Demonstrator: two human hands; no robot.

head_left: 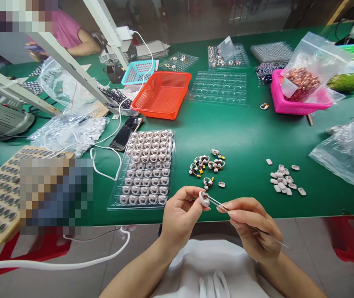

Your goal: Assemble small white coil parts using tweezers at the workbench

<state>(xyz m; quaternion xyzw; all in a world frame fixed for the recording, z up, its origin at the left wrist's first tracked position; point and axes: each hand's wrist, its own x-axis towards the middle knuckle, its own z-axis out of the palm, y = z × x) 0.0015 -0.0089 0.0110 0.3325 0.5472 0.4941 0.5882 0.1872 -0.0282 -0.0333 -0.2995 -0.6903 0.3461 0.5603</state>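
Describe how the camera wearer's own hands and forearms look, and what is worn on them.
The left hand and right hand are bare: no gloves, and no watch or bracelet shows at either wrist. The forearms are uncovered as far as the picture reaches, with no sleeves in view. Between them shows a plain white garment.

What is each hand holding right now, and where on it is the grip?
The left hand pinches a small white ring-shaped part by its outer rim; the right hand grips metal tweezers partway along their arms.
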